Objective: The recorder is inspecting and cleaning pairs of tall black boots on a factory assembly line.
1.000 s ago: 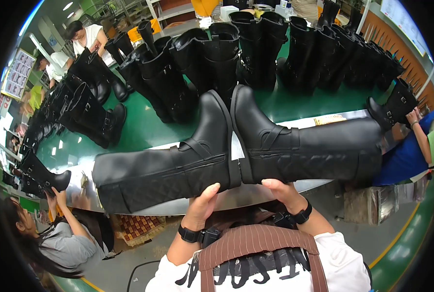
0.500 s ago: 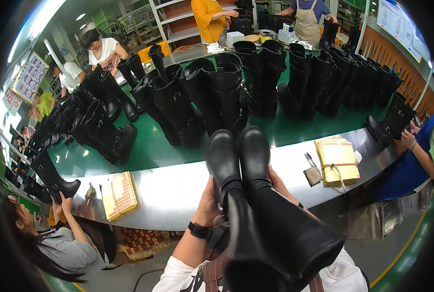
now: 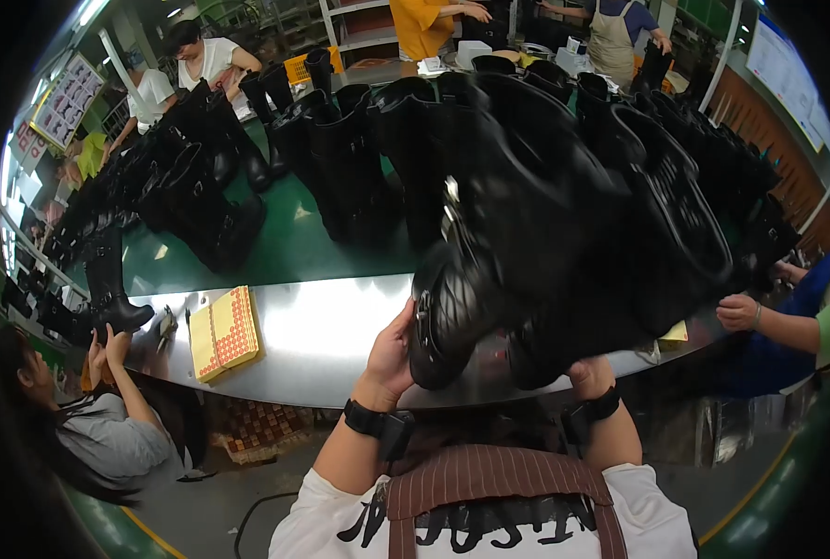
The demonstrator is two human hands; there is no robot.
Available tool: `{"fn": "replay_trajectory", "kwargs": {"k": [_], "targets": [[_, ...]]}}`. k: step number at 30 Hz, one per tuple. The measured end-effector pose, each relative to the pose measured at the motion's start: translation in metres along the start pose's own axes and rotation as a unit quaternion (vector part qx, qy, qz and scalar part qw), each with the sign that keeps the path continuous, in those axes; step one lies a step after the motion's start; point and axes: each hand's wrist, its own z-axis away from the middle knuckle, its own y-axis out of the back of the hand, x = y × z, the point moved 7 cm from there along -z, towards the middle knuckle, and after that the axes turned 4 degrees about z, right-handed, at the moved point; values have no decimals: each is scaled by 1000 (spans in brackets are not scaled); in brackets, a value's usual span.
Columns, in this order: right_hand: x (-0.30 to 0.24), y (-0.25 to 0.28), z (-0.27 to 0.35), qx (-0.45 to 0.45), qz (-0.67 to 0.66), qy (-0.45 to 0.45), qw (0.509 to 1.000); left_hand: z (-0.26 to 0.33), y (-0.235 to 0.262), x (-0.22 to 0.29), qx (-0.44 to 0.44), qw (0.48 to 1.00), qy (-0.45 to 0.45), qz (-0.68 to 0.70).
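Observation:
Two tall black boots are held up over the near edge of the bench, blurred by motion. Their open tops point up and away, and their feet are low, close to me. My left hand (image 3: pixel 392 356) grips the left boot (image 3: pixel 517 186) beside its foot, where ridged leather and a metal buckle show. My right hand (image 3: pixel 591 376) is closed at the lower end of the right boot (image 3: pixel 662 247); most of its fingers are hidden behind the boot.
More black boots (image 3: pixel 340 177) stand across the green bench top (image 3: pixel 182 252). A yellow card stack (image 3: pixel 224 334) lies on the metal edge (image 3: pixel 340 317) at left; the held boots mostly cover another at right. Co-workers sit at both sides and stand beyond.
The two boots have swung round: their shafts pointed toward me and now rise away from me, toes low near my hands. At right, a co-worker's hand has come away from a boot.

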Motion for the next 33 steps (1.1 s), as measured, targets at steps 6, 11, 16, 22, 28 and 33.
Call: {"fn": "replay_trajectory", "kwargs": {"k": [6, 11, 16, 22, 28, 33], "targets": [[19, -6, -10, 112, -278, -46, 953, 13, -14, -13, -70, 982, -53, 167], [7, -33, 7, 90, -265, -11, 960, 24, -12, -5, -75, 969, -63, 226], [2, -46, -7, 123, -230, -5, 965, 35, -6, 3, 42, 984, -150, 85], [4, -48, -12, 150, -233, -3, 961, 42, -12, 5, 98, 983, -155, 6], [19, -32, -10, 171, -214, 6, 962, 43, -3, 6, 103, 977, -164, -87], [28, -21, -11, 169, -201, 44, 964, 40, 6, 7, 86, 978, -184, -55]]}}
